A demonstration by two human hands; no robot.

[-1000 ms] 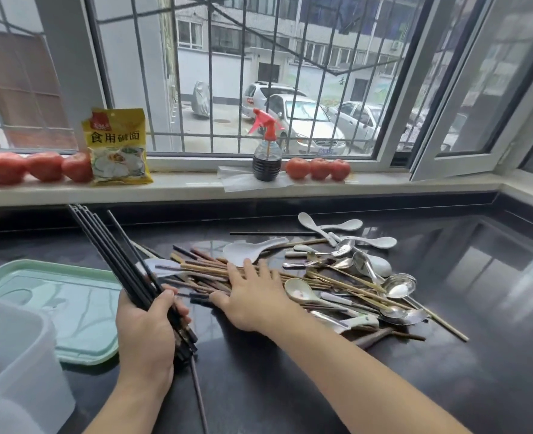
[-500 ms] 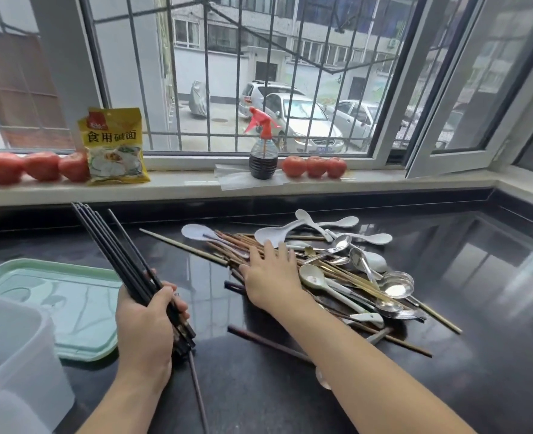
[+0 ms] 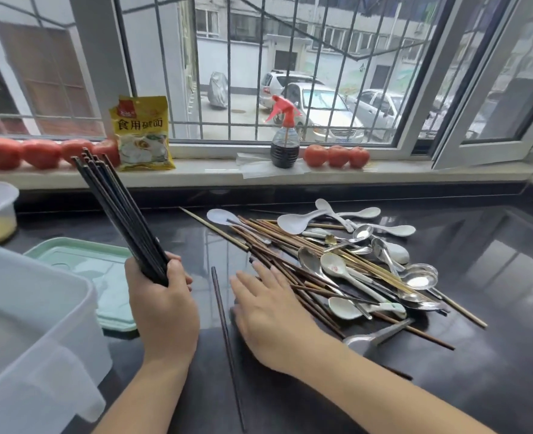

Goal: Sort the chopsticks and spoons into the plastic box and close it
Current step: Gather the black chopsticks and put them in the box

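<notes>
Nearest, translucent plastic box (image 3: 30,333) sits on glossy black counter (image 3: 494,308). Left hand (image 3: 162,308) grips black chopstick bundle (image 3: 118,214); right hand (image 3: 271,317) lies flat, fingers extended, against mixed pile of brown chopsticks and spoons (image 3: 337,264). Beyond: white windowsill (image 3: 212,170), barred window (image 3: 259,67).
</notes>
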